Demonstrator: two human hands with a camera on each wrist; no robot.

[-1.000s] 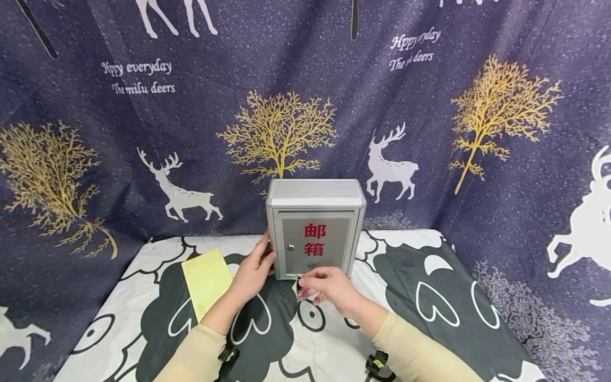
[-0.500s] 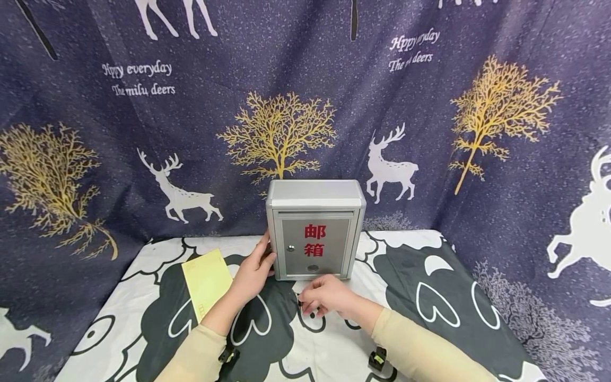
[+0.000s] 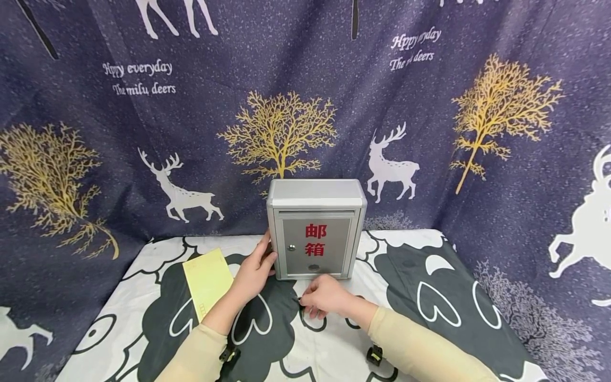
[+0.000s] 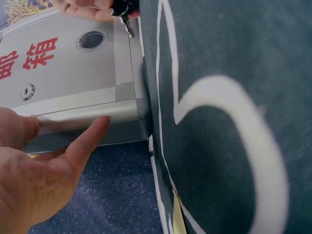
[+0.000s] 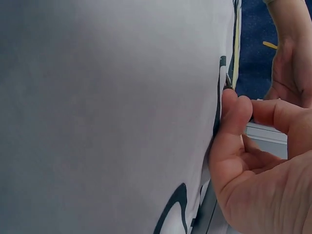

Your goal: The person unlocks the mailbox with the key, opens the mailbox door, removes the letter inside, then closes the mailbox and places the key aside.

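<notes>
A silver metal mailbox [image 3: 296, 225] with red characters stands upright on the cloth, its front door flush with the frame. My left hand [image 3: 253, 275] presses against the mailbox's left side; in the left wrist view its fairly straight thumb reaches the front edge. Low in front of the mailbox, my right hand [image 3: 326, 297] pinches a small key [image 4: 127, 25] with a black head. Most of the key is hidden by the fingers in the head view. On the door's left side is a round lock [image 4: 28, 92], apart from the key.
A yellow envelope [image 3: 207, 281] lies left of the mailbox, partly behind the left forearm. Black-and-white patterned cloth [image 3: 415, 276] covers the table. A dark blue curtain [image 3: 305, 63] with deer and trees hangs close behind the mailbox.
With the key pinched, my right hand has moved down and away from the mailbox's lower front, then nearly stopped. My left hand and the mailbox have stayed in place.
</notes>
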